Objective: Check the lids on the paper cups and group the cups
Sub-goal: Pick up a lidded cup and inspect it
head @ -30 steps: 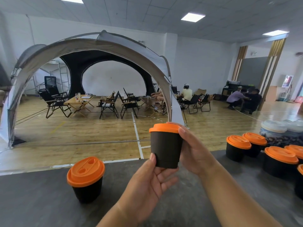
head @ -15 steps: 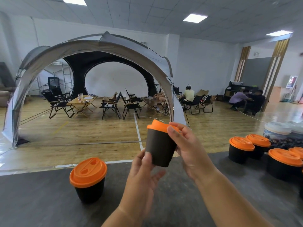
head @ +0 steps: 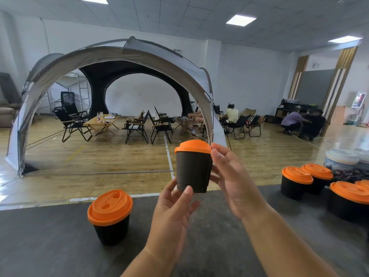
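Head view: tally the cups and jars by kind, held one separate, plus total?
Black paper cups with orange plastic lids standing on the dark grey counter: 5 (one cut off at the right edge)
Black orange-lidded cup held by left hand and right hand: 1
Clear jars with pale lids: 2
Total: 8

- Large indoor hall, sports-hall type: wooden floor [head: 99,162] with painted court lines [head: 169,156], white walls, tiled ceiling with panel lights [head: 240,20].
- Dome tent [head: 119,54] pitched indoors, with folding camp chairs [head: 137,126] and a low wooden table [head: 101,121] beneath it. Seated people [head: 232,114] nearby.
- Dark counter [head: 50,246] in the foreground carries paper cups [head: 293,188] with orange lids.
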`<action>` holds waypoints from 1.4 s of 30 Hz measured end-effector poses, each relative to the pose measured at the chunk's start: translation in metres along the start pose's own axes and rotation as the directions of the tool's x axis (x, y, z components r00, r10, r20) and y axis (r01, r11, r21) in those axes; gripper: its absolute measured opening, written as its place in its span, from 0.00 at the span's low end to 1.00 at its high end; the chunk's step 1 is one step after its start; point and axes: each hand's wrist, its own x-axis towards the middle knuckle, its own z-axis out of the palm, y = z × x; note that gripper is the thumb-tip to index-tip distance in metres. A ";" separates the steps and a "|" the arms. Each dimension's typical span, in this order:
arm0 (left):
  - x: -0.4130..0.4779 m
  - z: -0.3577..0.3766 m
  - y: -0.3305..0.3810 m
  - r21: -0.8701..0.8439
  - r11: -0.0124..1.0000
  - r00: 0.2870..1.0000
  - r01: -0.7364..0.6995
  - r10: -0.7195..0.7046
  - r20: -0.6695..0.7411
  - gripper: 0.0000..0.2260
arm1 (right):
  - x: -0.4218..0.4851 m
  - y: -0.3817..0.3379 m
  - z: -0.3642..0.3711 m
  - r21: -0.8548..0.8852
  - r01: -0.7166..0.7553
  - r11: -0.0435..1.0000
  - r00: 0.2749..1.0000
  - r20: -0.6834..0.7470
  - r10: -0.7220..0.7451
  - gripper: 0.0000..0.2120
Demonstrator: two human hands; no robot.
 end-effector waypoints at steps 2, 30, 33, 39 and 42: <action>-0.002 0.000 -0.003 0.182 0.975 0.992 -0.128 0.130 0.003 0.27 | -0.003 0.001 0.006 -0.029 0.021 0.999 1.000 -0.020 -0.021 0.39; -0.007 0.011 -0.042 0.622 0.779 0.971 -0.078 -0.083 0.225 0.30 | -0.042 0.000 -0.073 -0.001 -0.166 0.986 0.986 -0.014 0.166 0.29; -0.004 0.040 -0.063 0.832 0.547 0.951 -0.094 -0.198 0.237 0.28 | -0.061 0.003 -0.109 0.001 -0.228 0.974 0.970 -0.086 0.227 0.29; 0.018 0.113 -0.112 0.872 0.423 0.880 -0.246 -0.280 0.384 0.23 | -0.085 0.007 -0.174 0.029 -0.212 0.977 0.947 -0.240 0.212 0.31; 0.028 0.138 -0.144 0.877 0.422 0.872 -0.230 -0.312 0.379 0.25 | -0.085 0.008 -0.204 -0.018 -0.192 0.981 0.936 -0.302 0.178 0.32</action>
